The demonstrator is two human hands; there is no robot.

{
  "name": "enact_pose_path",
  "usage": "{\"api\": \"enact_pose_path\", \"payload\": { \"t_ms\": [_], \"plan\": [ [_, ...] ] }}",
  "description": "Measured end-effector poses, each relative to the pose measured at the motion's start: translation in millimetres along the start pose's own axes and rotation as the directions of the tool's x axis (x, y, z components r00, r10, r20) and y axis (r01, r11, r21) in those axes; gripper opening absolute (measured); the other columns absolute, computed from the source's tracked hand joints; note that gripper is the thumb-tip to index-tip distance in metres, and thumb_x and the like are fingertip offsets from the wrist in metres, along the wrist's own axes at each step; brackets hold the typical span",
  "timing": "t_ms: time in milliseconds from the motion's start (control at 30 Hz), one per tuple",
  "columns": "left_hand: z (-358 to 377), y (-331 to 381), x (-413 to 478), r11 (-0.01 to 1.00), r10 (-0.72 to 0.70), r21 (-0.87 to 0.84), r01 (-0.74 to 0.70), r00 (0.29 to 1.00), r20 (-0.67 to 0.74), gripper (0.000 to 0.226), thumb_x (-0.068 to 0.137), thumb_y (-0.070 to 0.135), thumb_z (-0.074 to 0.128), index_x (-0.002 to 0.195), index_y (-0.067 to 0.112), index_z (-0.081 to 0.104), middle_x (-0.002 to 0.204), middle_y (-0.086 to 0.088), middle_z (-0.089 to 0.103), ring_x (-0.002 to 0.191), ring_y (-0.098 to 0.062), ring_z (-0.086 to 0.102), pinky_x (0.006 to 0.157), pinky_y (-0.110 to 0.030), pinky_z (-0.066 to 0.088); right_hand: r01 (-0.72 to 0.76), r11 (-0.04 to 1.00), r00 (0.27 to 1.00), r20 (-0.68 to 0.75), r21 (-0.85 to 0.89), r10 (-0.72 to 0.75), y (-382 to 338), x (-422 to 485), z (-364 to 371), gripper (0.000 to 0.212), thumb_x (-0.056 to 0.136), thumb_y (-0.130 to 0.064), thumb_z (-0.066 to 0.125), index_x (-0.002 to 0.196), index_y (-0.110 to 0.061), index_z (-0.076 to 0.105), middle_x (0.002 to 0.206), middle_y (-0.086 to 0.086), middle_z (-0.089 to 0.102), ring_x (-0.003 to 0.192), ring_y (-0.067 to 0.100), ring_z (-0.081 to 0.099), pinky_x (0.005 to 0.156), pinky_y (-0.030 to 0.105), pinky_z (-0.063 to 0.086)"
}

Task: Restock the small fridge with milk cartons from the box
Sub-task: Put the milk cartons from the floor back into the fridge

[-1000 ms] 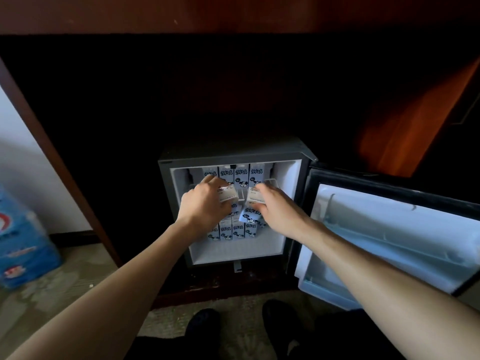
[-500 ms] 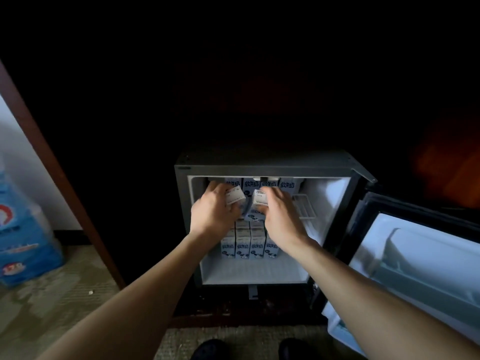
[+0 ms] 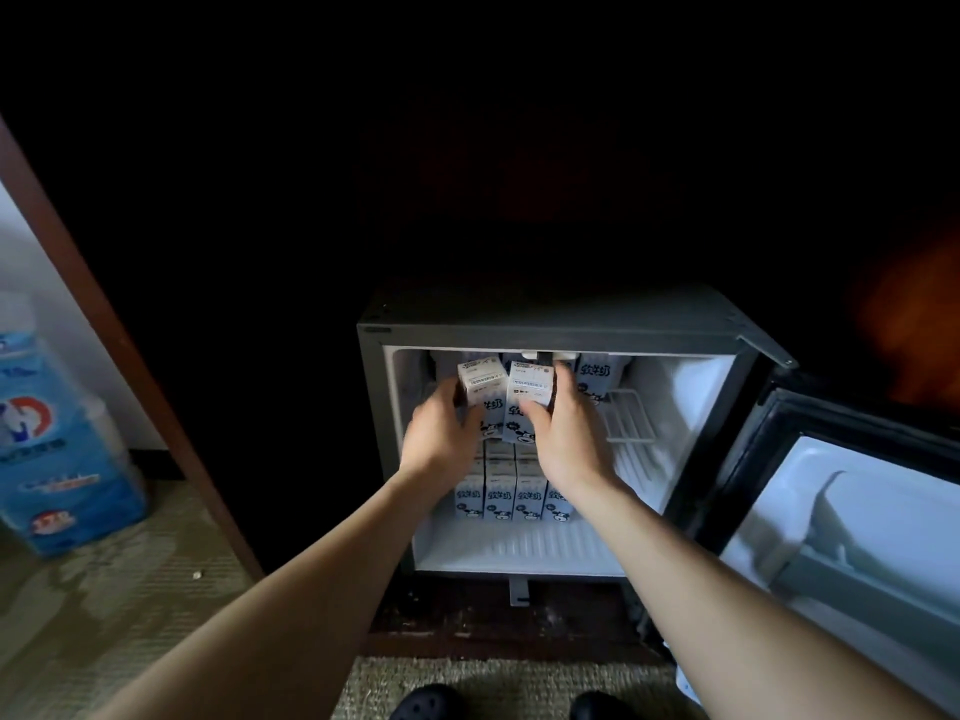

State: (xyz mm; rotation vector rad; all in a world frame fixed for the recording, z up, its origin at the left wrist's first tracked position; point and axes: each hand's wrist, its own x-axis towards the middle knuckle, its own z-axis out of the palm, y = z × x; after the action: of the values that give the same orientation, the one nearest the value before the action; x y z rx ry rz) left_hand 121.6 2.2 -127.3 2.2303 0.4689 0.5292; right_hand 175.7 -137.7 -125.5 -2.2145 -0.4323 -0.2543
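The small grey fridge (image 3: 561, 327) stands open inside a dark cabinet. My left hand (image 3: 441, 439) grips a white-and-blue milk carton (image 3: 480, 384) at the front of the upper wire shelf (image 3: 631, 415). My right hand (image 3: 569, 433) grips a second carton (image 3: 527, 397) right beside it, the two cartons touching. More cartons (image 3: 597, 376) stand at the back of that shelf. A row of several cartons (image 3: 514, 498) stands on the fridge floor below my hands.
The fridge door (image 3: 852, 517) hangs open to the right with white inner shelves. A blue plastic-wrapped pack (image 3: 57, 449) sits on the carpet at the left, beyond a brown cabinet edge (image 3: 119, 330). My dark shoes (image 3: 426, 704) show at the bottom.
The view has moved closer to the fridge. Both hands have brought their cartons upright and side by side at the front of the upper shelf.
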Motion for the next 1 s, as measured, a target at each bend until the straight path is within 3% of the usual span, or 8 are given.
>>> {"api": "enact_pose_path", "payload": {
  "t_ms": [133,267,367,533,700,833,1000],
  "plan": [
    [10,-8,7,1.0,0.005,-0.007,-0.005,1.0,0.023,0.022,0.097,0.024,0.058,0.119,0.023,0.058,0.11,0.002,0.07,0.098,-0.022,0.067,0.083,-0.041,0.057,-0.055,0.996,0.998,0.021,-0.077,0.057,5,2,6,0.025,0.099,-0.028,0.06,0.117,-0.012,0.054,0.109,0.003,0.069,0.075,0.009,0.059,0.045,0.009,0.032],
    [19,-15,10,0.999,0.002,-0.05,-0.001,1.0,0.013,0.021,0.099,0.023,0.054,0.12,0.023,0.059,0.11,0.004,0.07,0.095,-0.019,0.068,0.082,-0.039,0.058,-0.047,0.992,0.998,0.026,-0.121,0.051,12,1,10,0.019,0.1,-0.029,0.059,0.1,-0.01,0.056,0.078,-0.005,0.064,0.051,0.002,0.049,0.036,0.011,0.032],
    [23,-19,13,0.997,-0.006,-0.075,0.007,1.0,0.008,0.028,0.1,0.018,0.051,0.127,0.024,0.057,0.113,0.003,0.07,0.097,-0.018,0.068,0.083,-0.039,0.058,-0.046,0.986,0.998,0.027,-0.157,0.051,15,3,12,0.02,0.099,-0.03,0.06,0.091,-0.011,0.059,0.067,-0.006,0.059,0.046,0.0,0.045,0.037,0.01,0.034],
    [28,-23,16,0.992,-0.014,-0.127,0.014,1.0,-0.002,0.037,0.097,0.01,0.05,0.131,0.025,0.059,0.116,0.004,0.07,0.1,-0.015,0.067,0.088,-0.036,0.058,-0.028,0.991,0.999,-0.043,-0.127,0.023,22,3,18,0.015,0.098,-0.022,0.064,0.088,-0.012,0.068,0.063,-0.005,0.062,0.045,-0.001,0.046,0.039,0.011,0.034],
    [31,-27,21,0.992,-0.018,-0.129,0.009,0.998,-0.063,0.035,0.091,0.006,0.054,0.119,0.024,0.066,0.12,0.002,0.061,0.105,-0.015,0.062,0.096,-0.037,0.054,-0.031,0.99,0.998,-0.066,-0.136,0.022,27,6,24,0.01,0.095,-0.023,0.067,0.094,-0.016,0.072,0.071,-0.006,0.07,0.051,-0.004,0.053,0.038,0.008,0.029],
    [33,-32,20,0.994,-0.047,-0.099,0.039,0.995,-0.083,0.017,0.092,0.01,0.059,0.105,0.02,0.064,0.109,0.0,0.066,0.094,-0.017,0.063,0.085,-0.033,0.054,-0.046,0.987,0.997,-0.068,-0.152,0.035,30,10,30,0.015,0.094,-0.026,0.068,0.1,-0.013,0.068,0.084,-0.002,0.073,0.063,0.007,0.064,0.048,0.012,0.041],
    [33,-39,22,0.998,-0.038,-0.061,0.034,0.997,-0.065,0.013,0.092,0.014,0.063,0.104,0.018,0.064,0.105,0.002,0.07,0.093,-0.018,0.065,0.081,-0.033,0.055,-0.048,0.991,0.996,-0.084,-0.128,0.037,33,14,30,0.019,0.092,-0.027,0.071,0.102,-0.012,0.065,0.092,-0.001,0.074,0.073,0.011,0.066,0.059,0.02,0.052]
  ]
}}
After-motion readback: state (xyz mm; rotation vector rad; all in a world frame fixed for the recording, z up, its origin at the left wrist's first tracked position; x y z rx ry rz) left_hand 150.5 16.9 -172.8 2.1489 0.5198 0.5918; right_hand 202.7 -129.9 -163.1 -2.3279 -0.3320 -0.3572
